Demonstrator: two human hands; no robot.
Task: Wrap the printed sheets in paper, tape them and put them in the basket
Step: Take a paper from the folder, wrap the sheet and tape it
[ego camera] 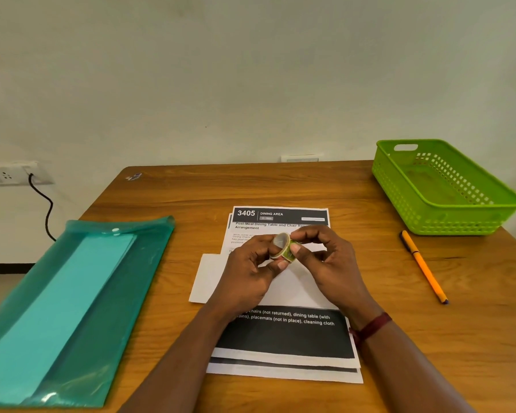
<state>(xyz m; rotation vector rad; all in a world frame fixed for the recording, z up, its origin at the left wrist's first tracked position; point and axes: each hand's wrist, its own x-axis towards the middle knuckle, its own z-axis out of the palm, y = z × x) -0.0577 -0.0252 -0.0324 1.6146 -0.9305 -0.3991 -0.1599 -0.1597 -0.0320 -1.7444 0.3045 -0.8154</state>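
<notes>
A stack of printed sheets [283,338] lies at the middle of the wooden table [310,186], with a dark header and footer. A band of plain white paper [212,278] is folded across its middle. Above it, my left hand [251,272] and my right hand [328,257] together hold a small roll of tape [284,247] with a green printed core. Fingers of both hands pinch the roll's rim. The empty green plastic basket [444,186] stands at the back right corner.
A teal translucent document folder [72,302] with paper inside lies at the left. An orange pen [423,266] lies to the right of the sheets. A wall socket with a black cable [46,210] is off the table's left.
</notes>
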